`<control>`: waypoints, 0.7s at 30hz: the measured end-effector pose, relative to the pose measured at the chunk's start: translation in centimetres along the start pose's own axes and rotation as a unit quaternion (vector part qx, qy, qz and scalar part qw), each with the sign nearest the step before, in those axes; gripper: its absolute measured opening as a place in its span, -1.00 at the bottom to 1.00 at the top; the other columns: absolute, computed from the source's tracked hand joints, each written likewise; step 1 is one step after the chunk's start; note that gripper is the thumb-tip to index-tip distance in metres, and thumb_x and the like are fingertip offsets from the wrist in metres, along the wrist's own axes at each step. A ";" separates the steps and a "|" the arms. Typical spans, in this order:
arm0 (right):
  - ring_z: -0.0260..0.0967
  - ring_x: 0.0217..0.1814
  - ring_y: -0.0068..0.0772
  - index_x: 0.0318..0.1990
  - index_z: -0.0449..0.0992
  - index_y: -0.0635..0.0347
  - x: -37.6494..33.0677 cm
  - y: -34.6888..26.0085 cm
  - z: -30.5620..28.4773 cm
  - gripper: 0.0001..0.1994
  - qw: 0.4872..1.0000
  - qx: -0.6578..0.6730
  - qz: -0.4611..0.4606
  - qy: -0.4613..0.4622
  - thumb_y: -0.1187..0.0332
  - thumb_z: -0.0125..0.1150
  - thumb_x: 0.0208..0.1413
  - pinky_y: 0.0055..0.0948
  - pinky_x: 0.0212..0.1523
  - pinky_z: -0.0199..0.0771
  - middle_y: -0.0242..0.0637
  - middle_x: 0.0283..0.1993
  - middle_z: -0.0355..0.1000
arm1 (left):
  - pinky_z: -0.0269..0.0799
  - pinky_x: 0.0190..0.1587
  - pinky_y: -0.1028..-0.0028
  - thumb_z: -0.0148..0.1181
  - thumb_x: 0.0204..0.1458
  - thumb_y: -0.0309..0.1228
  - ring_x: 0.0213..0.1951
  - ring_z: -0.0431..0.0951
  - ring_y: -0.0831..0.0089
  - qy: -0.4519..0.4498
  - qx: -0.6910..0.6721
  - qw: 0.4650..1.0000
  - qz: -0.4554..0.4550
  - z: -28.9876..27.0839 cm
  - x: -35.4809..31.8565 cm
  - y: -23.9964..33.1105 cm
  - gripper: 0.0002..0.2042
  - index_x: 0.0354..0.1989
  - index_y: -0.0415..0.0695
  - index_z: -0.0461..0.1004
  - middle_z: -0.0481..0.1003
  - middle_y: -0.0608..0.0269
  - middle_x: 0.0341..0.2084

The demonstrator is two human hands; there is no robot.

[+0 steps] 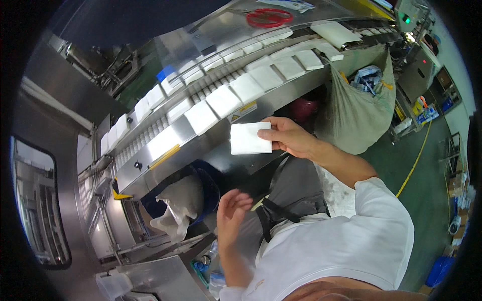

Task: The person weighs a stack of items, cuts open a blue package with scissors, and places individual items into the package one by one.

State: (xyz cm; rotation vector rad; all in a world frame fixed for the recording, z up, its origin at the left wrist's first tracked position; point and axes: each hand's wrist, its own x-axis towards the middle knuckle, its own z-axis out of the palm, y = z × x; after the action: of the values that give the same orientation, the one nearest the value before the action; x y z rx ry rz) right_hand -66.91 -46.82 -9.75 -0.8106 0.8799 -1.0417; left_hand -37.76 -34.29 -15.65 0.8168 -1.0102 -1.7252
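My right hand grips a white pad by its right edge, thumb on top and the other fingers under it. The pad is a flat, almost square piece, a little longer from left to right; its long axis runs nearly level across the picture, and its free edge points to my left. It hangs in the air just in front of the steel conveyor, below the yellow warning label, and I cannot tell if it touches the metal. My left hand is open and holds nothing, palm turned to the right, fingers a little bent, well below the pad and near my apron. On the conveyor many similar white pads lie in two rows which go up to the right. A red scissors lies on the top of the machine. A grey sack stands at the right, and a white bag in a blue bin is under the conveyor.
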 end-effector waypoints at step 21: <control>0.51 0.06 -0.42 0.20 0.37 0.29 -1.9 9.2 4.4 -0.61 0.988 -0.129 -0.047 -0.070 0.33 0.29 0.34 -0.38 0.00 0.67 -0.18 0.13 0.39 | 0.36 -0.36 0.56 0.44 0.14 -0.26 -0.40 0.45 0.62 0.308 0.337 0.877 0.148 -9.2 16.9 13.0 -0.45 0.11 -0.53 0.48 0.55 0.29 -0.43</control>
State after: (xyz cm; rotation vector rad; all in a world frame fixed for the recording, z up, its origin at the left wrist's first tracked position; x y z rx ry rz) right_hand -60.05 -41.68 -15.60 -1.1385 0.8729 -0.9504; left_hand -30.43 -55.43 -9.37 1.4483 -1.1999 -0.7303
